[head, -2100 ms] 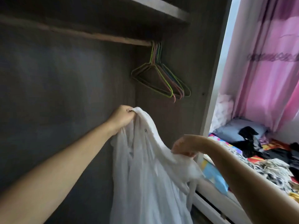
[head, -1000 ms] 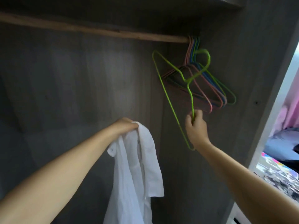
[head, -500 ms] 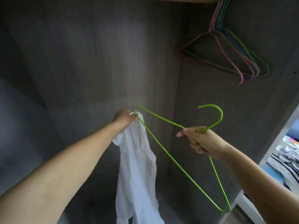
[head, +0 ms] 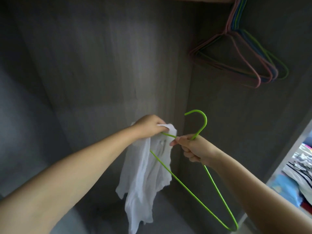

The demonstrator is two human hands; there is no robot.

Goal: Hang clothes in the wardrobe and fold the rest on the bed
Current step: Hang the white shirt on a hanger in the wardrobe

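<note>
Inside the grey wardrobe (head: pixel 101 65), the left hand (head: pixel 148 126) is gripping the bunched top of a white shirt (head: pixel 143 174), which is hanging limp below it, while the right hand (head: pixel 192 147) is curling its fingers around the neck of a green wire hanger (head: pixel 194 188) just under the hook. One end of the hanger is reaching into the shirt's top beside the left hand, and the other is dangling low by the right forearm. Spare pink, blue and green hangers (head: pixel 244 53) are hanging from the wooden rail (head: pixel 194 0) at upper right, and patterned bedding (head: pixel 298 174) is showing past the wardrobe's edge.

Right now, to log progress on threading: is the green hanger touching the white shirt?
Touching. In the head view one end of the green hanger runs into the white shirt at its top, under the left hand; the right hand holds its neck.
</note>
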